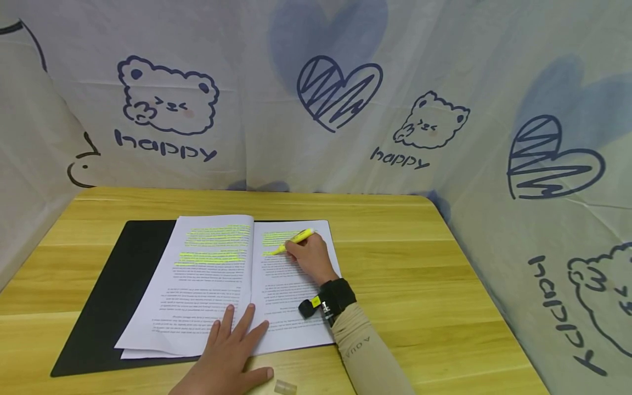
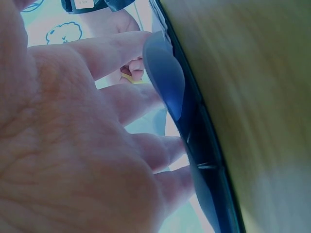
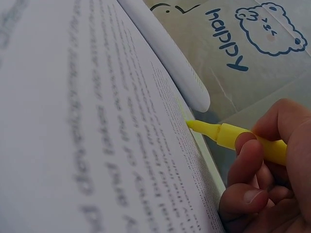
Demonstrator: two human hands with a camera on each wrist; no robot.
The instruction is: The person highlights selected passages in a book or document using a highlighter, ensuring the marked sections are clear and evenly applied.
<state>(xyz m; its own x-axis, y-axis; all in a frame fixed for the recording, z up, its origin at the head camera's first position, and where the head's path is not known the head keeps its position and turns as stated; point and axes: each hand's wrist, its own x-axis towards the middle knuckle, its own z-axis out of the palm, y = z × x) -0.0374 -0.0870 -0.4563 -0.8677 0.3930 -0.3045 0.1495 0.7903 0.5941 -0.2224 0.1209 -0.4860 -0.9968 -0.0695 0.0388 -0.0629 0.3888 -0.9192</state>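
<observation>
My right hand pinches a yellow highlighter over the right-hand page of an open stack of printed sheets. In the right wrist view the highlighter lies between thumb and fingers, its tip at the page surface. Yellow-marked lines run across the upper parts of both pages. With fingers spread, my left hand rests at the lower edge of the sheets, near the fold. Its palm and straight fingers reach the paper's edge in the left wrist view.
Under the sheets lies a black board or folder, showing mostly at the left. A small translucent piece sits beside my left thumb on the wooden table. A printed cloth hangs behind and along the sides.
</observation>
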